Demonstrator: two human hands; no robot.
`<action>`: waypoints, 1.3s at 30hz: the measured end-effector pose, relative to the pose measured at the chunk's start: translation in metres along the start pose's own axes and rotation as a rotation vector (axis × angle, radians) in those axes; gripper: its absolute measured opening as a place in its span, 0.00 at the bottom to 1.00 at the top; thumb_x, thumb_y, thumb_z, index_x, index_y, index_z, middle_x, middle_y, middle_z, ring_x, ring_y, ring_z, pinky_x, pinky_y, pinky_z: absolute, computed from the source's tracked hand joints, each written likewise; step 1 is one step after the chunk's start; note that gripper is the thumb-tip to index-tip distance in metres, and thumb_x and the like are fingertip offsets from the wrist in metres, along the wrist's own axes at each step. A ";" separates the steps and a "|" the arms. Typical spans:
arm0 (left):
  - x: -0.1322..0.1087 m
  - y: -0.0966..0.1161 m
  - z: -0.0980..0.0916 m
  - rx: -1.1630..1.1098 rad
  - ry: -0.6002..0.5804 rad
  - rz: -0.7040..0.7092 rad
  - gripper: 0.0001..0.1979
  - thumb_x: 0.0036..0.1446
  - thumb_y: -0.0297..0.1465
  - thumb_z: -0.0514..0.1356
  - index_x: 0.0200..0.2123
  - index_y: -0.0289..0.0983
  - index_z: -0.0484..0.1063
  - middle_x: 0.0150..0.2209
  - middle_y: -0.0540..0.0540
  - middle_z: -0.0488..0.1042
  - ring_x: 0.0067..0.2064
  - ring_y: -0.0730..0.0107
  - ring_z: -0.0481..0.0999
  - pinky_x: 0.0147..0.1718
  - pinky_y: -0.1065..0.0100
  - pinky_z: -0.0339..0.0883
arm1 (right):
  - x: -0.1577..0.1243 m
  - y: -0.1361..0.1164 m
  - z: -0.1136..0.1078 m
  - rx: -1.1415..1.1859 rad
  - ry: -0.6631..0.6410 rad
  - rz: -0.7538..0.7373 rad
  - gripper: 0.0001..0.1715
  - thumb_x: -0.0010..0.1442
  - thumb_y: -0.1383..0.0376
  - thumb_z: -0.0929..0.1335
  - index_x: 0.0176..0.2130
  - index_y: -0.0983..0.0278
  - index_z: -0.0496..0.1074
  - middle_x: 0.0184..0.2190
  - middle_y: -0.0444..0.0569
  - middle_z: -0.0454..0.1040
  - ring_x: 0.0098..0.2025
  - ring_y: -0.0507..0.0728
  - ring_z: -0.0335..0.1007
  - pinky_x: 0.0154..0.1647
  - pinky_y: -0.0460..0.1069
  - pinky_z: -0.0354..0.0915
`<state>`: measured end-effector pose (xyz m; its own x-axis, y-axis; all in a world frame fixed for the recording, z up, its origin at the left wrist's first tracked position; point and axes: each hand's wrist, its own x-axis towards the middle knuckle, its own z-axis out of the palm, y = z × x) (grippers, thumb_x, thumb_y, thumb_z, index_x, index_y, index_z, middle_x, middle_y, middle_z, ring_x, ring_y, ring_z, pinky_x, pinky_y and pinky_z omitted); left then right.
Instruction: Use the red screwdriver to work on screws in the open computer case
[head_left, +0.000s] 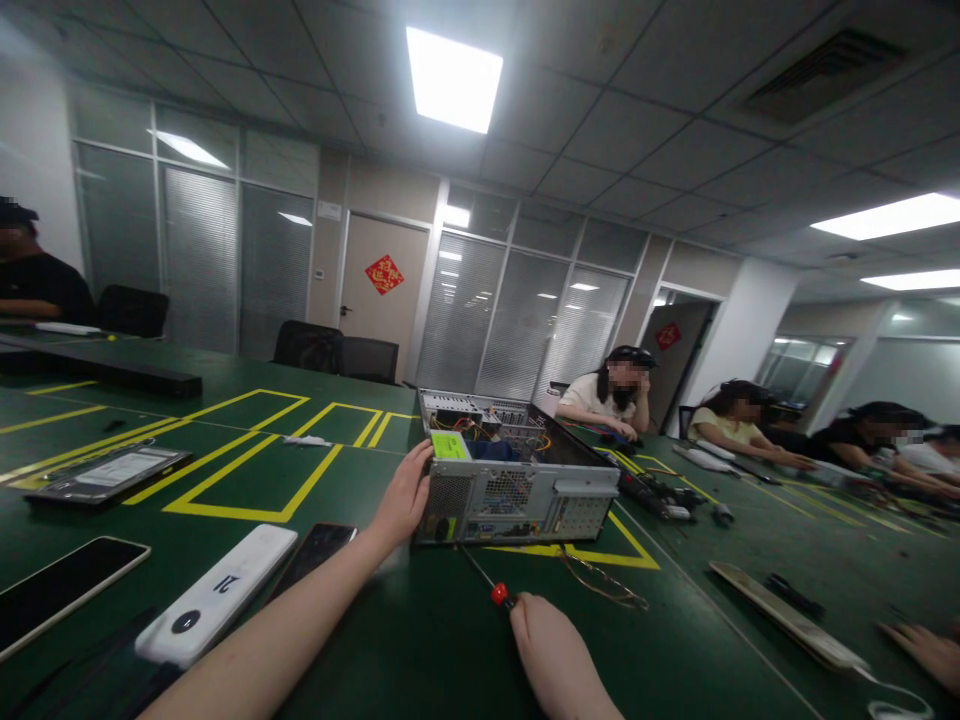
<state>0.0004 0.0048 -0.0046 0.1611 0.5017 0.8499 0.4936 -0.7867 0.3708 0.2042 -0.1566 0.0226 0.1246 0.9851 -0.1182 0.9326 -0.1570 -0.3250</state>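
Observation:
An opened desktop computer case (517, 500) stands on the green table, its back panel facing me. Inside it I see a power supply with a yellow-green label (448, 446) and coloured wires. My left hand (406, 492) lies against the case's left side near that label, fingers stretched along it. In front of the case, my right hand (546, 640) is wrapped around the handle of a screwdriver (499, 594), which has a red collar. The thin shaft points up and left to the lower edge of the back panel; whether its tip touches a screw is too small to tell.
Left of the case lie a hard drive (112, 474), a white device marked 21 (221, 590), a dark phone (319, 550) and another phone (71, 590). Loose wires (604, 580) trail out front. On the right are a phone (787, 612) and another person's hand (926, 648). Several people sit around.

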 end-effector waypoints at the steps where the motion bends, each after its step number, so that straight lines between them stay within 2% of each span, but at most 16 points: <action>1: 0.000 0.000 0.000 -0.001 -0.001 -0.004 0.22 0.63 0.31 0.43 0.60 0.38 0.50 0.61 0.40 0.54 0.63 0.63 0.53 0.61 0.54 0.50 | 0.001 0.001 -0.002 0.015 -0.026 0.032 0.22 0.61 0.64 0.55 0.42 0.68 0.72 0.42 0.58 0.75 0.44 0.60 0.71 0.44 0.51 0.64; 3: 0.000 0.000 0.000 0.000 -0.003 -0.008 0.22 0.63 0.31 0.43 0.60 0.38 0.50 0.61 0.40 0.54 0.63 0.63 0.53 0.61 0.54 0.50 | 0.002 0.004 -0.004 0.059 -0.066 0.062 0.21 0.61 0.62 0.56 0.42 0.68 0.72 0.40 0.57 0.75 0.41 0.59 0.72 0.40 0.51 0.65; 6: -0.001 -0.001 0.001 0.006 -0.004 -0.008 0.22 0.63 0.31 0.43 0.60 0.38 0.50 0.61 0.40 0.54 0.63 0.63 0.54 0.60 0.53 0.51 | 0.005 0.010 -0.004 0.128 -0.071 0.025 0.19 0.58 0.61 0.61 0.46 0.67 0.70 0.43 0.56 0.73 0.42 0.58 0.71 0.40 0.50 0.64; 10: -0.001 -0.001 0.000 0.005 -0.009 -0.013 0.22 0.63 0.31 0.43 0.60 0.39 0.50 0.61 0.40 0.54 0.63 0.63 0.53 0.60 0.53 0.50 | 0.009 0.014 0.001 0.122 -0.025 0.012 0.12 0.51 0.65 0.65 0.38 0.66 0.69 0.42 0.54 0.70 0.39 0.57 0.70 0.39 0.49 0.63; 13: -0.001 0.001 -0.001 0.007 -0.015 -0.014 0.22 0.63 0.31 0.43 0.60 0.39 0.49 0.61 0.40 0.53 0.63 0.63 0.53 0.60 0.53 0.51 | 0.009 0.013 0.004 0.137 -0.017 0.007 0.07 0.52 0.65 0.65 0.34 0.64 0.65 0.40 0.53 0.70 0.38 0.57 0.69 0.36 0.49 0.62; 18: 0.000 0.001 -0.001 0.017 -0.015 -0.010 0.21 0.63 0.31 0.43 0.60 0.38 0.50 0.61 0.40 0.54 0.63 0.63 0.54 0.60 0.53 0.51 | 0.008 0.010 0.008 0.188 -0.029 0.030 0.08 0.55 0.62 0.63 0.36 0.61 0.60 0.36 0.53 0.71 0.37 0.58 0.69 0.35 0.50 0.62; 21: -0.001 0.000 0.000 0.019 -0.013 -0.014 0.21 0.63 0.31 0.43 0.60 0.38 0.50 0.61 0.40 0.54 0.63 0.63 0.54 0.60 0.53 0.52 | 0.007 0.010 0.007 0.300 -0.082 0.045 0.08 0.58 0.60 0.59 0.37 0.62 0.59 0.35 0.51 0.71 0.35 0.57 0.68 0.34 0.50 0.63; 24: 0.000 0.000 0.000 0.021 -0.009 -0.009 0.21 0.63 0.31 0.43 0.59 0.38 0.51 0.61 0.40 0.54 0.63 0.63 0.54 0.60 0.54 0.51 | 0.007 0.013 0.005 0.514 -0.230 0.040 0.11 0.59 0.61 0.55 0.40 0.62 0.60 0.33 0.48 0.68 0.31 0.53 0.67 0.32 0.49 0.63; 27: 0.000 0.000 0.000 0.016 -0.004 -0.005 0.21 0.63 0.30 0.43 0.59 0.38 0.51 0.61 0.40 0.55 0.62 0.63 0.55 0.60 0.53 0.51 | 0.007 0.015 0.006 0.684 -0.300 -0.025 0.12 0.54 0.64 0.59 0.41 0.63 0.61 0.31 0.44 0.65 0.32 0.51 0.66 0.34 0.47 0.62; 29: 0.000 0.000 0.000 0.015 -0.005 -0.008 0.21 0.63 0.30 0.43 0.59 0.38 0.51 0.61 0.40 0.55 0.62 0.63 0.55 0.60 0.54 0.52 | 0.007 0.016 0.008 0.767 -0.293 -0.044 0.16 0.51 0.65 0.62 0.42 0.62 0.60 0.32 0.43 0.64 0.32 0.50 0.66 0.34 0.46 0.64; 31: 0.000 0.000 0.001 0.020 -0.006 -0.007 0.21 0.63 0.30 0.43 0.59 0.38 0.50 0.61 0.40 0.55 0.63 0.63 0.54 0.60 0.54 0.51 | 0.008 0.016 0.011 0.804 -0.285 -0.025 0.20 0.49 0.63 0.64 0.43 0.60 0.57 0.37 0.44 0.62 0.30 0.49 0.67 0.30 0.47 0.65; 34: -0.001 -0.001 0.001 0.026 -0.008 -0.005 0.21 0.63 0.31 0.43 0.59 0.38 0.50 0.61 0.40 0.54 0.63 0.64 0.53 0.60 0.55 0.51 | 0.009 0.014 0.014 0.689 -0.204 -0.029 0.22 0.48 0.61 0.66 0.44 0.59 0.56 0.42 0.46 0.60 0.26 0.48 0.66 0.22 0.45 0.64; 37: -0.001 -0.001 0.000 0.023 -0.014 -0.009 0.21 0.63 0.31 0.43 0.60 0.38 0.50 0.61 0.40 0.54 0.63 0.64 0.54 0.60 0.54 0.51 | 0.008 0.012 0.010 0.564 -0.127 -0.056 0.17 0.55 0.55 0.61 0.43 0.59 0.59 0.44 0.49 0.63 0.26 0.50 0.66 0.20 0.46 0.62; 39: -0.001 0.000 0.000 0.019 -0.013 -0.012 0.21 0.63 0.31 0.43 0.60 0.38 0.50 0.61 0.40 0.54 0.63 0.63 0.54 0.60 0.53 0.51 | 0.006 0.010 0.006 0.492 -0.066 -0.077 0.17 0.59 0.54 0.55 0.41 0.60 0.61 0.43 0.50 0.66 0.30 0.53 0.67 0.25 0.48 0.64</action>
<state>-0.0001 0.0048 -0.0051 0.1659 0.5158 0.8405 0.5119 -0.7735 0.3737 0.2123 -0.1531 0.0125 0.0252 0.9911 -0.1308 0.6661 -0.1142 -0.7370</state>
